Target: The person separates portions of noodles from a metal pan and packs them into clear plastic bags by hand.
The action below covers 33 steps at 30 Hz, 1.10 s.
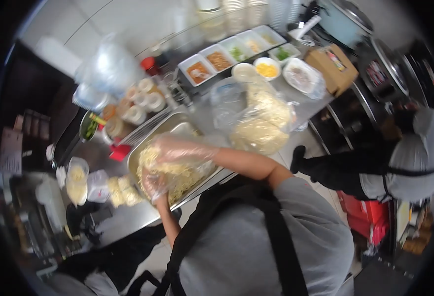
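Observation:
Both of my hands wear clear plastic gloves and are inside a deep metal tray of pale noodles. My right hand reaches across from the right, its fingers closed around a bunch of noodles. Below it, my left hand comes up from the near side, with fingers curled against the same bunch. More noodles lie loose on the tray's floor. Motion blur and the gloves partly hide the fingertips.
Squeeze bottles and a red-handled tool sit left of the tray. Behind are topping containers; to the right lies a large bag of noodles. Packed noodle portions rest at the left. A co-worker stands at the right.

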Each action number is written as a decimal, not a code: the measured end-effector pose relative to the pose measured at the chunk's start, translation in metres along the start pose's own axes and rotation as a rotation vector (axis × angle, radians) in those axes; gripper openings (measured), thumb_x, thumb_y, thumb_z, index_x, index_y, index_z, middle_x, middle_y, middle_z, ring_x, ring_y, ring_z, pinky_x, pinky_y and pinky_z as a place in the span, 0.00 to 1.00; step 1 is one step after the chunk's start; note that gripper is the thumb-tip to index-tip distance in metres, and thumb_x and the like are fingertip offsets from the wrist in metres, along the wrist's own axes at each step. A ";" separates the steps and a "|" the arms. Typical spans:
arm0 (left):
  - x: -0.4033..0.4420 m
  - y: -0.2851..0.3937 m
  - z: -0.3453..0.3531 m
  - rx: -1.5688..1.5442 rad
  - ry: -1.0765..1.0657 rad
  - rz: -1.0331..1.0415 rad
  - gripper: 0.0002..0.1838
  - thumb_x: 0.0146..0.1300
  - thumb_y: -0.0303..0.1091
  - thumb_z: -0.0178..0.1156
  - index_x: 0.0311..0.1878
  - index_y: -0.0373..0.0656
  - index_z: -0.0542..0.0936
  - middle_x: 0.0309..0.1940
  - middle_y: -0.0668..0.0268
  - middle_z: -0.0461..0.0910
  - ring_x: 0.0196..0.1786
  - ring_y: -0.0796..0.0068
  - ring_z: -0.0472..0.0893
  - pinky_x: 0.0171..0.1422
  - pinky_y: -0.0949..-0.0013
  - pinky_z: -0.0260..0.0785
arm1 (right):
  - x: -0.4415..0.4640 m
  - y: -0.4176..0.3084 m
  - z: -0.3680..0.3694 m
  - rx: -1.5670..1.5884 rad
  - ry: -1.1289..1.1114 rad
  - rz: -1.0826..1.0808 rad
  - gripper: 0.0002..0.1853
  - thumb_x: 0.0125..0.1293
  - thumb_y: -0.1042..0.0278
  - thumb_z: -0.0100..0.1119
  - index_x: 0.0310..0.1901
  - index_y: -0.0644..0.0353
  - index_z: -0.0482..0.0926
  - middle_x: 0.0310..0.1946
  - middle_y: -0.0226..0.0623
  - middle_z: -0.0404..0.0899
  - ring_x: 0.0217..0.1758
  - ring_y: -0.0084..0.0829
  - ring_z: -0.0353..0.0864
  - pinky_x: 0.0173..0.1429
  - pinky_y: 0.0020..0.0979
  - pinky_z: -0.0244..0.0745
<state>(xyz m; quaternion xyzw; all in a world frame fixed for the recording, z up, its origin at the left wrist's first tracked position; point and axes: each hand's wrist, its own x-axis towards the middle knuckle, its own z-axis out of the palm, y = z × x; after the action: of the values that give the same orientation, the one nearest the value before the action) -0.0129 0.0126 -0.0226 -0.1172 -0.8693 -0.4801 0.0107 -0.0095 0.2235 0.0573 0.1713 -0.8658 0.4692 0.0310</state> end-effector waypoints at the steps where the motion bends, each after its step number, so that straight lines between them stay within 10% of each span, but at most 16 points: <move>1: 0.001 0.000 -0.001 0.049 0.078 0.213 0.25 0.49 0.21 0.63 0.54 0.36 0.72 0.42 0.65 0.77 0.40 0.73 0.75 0.45 0.71 0.69 | 0.006 0.010 0.001 0.021 -0.017 -0.010 0.18 0.51 0.63 0.63 0.37 0.72 0.75 0.37 0.57 0.77 0.43 0.52 0.77 0.48 0.42 0.70; 3: 0.005 0.015 -0.015 0.054 0.028 0.204 0.23 0.49 0.20 0.63 0.51 0.38 0.75 0.40 0.67 0.77 0.39 0.76 0.75 0.43 0.72 0.69 | 0.004 0.027 -0.005 0.022 0.129 -0.229 0.17 0.52 0.65 0.63 0.38 0.71 0.75 0.37 0.55 0.77 0.43 0.50 0.78 0.49 0.42 0.71; 5: 0.010 0.026 -0.029 -0.037 -0.003 0.152 0.21 0.48 0.19 0.63 0.49 0.39 0.76 0.38 0.68 0.77 0.39 0.78 0.74 0.42 0.73 0.69 | 0.011 0.026 -0.025 -0.071 -0.097 0.113 0.15 0.53 0.68 0.61 0.40 0.69 0.75 0.38 0.54 0.78 0.43 0.48 0.78 0.49 0.40 0.71; 11: 0.014 0.018 -0.043 -0.321 -0.027 -0.006 0.20 0.49 0.16 0.61 0.48 0.40 0.77 0.46 0.65 0.78 0.47 0.74 0.77 0.50 0.71 0.70 | 0.007 0.069 -0.009 -0.189 0.051 0.028 0.11 0.50 0.74 0.58 0.38 0.65 0.76 0.33 0.53 0.78 0.40 0.49 0.78 0.44 0.42 0.72; 16: 0.014 0.026 -0.032 -0.315 0.025 0.023 0.21 0.49 0.15 0.61 0.48 0.40 0.78 0.42 0.65 0.79 0.48 0.75 0.76 0.53 0.70 0.69 | -0.013 -0.027 -0.014 0.132 -0.042 0.074 0.11 0.54 0.77 0.57 0.41 0.66 0.75 0.33 0.49 0.76 0.38 0.42 0.78 0.43 0.38 0.72; 20: 0.012 0.032 -0.038 -0.347 0.041 0.032 0.21 0.49 0.15 0.60 0.49 0.39 0.78 0.45 0.63 0.79 0.50 0.73 0.76 0.56 0.69 0.68 | -0.007 0.039 0.064 -0.232 0.087 -0.368 0.13 0.53 0.76 0.60 0.42 0.68 0.75 0.31 0.46 0.77 0.31 0.40 0.77 0.41 0.36 0.72; 26: 0.010 0.021 -0.044 -0.311 0.043 0.053 0.23 0.50 0.14 0.60 0.52 0.39 0.77 0.50 0.61 0.78 0.55 0.71 0.75 0.60 0.68 0.66 | 0.013 0.001 -0.002 0.273 -0.161 0.157 0.18 0.50 0.63 0.70 0.34 0.71 0.77 0.27 0.47 0.77 0.28 0.35 0.74 0.37 0.35 0.68; 27: 0.010 0.026 -0.043 -0.316 0.020 0.073 0.24 0.50 0.14 0.61 0.53 0.39 0.77 0.51 0.61 0.77 0.55 0.70 0.75 0.61 0.68 0.66 | 0.016 0.007 0.002 0.143 0.022 -0.107 0.19 0.53 0.59 0.69 0.31 0.70 0.76 0.23 0.42 0.73 0.28 0.27 0.69 0.35 0.34 0.66; 33: 0.000 0.022 -0.019 -0.100 0.032 0.154 0.27 0.49 0.19 0.66 0.55 0.37 0.74 0.47 0.62 0.77 0.51 0.72 0.75 0.55 0.71 0.68 | 0.014 0.002 0.016 0.409 -0.070 -0.006 0.17 0.63 0.59 0.61 0.33 0.70 0.74 0.27 0.39 0.71 0.32 0.22 0.65 0.36 0.32 0.65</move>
<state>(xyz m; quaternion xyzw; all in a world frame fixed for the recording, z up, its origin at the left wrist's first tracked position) -0.0099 0.0081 0.0064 -0.1767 -0.8324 -0.5223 0.0555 -0.0217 0.2075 0.0498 0.1930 -0.7526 0.6287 -0.0332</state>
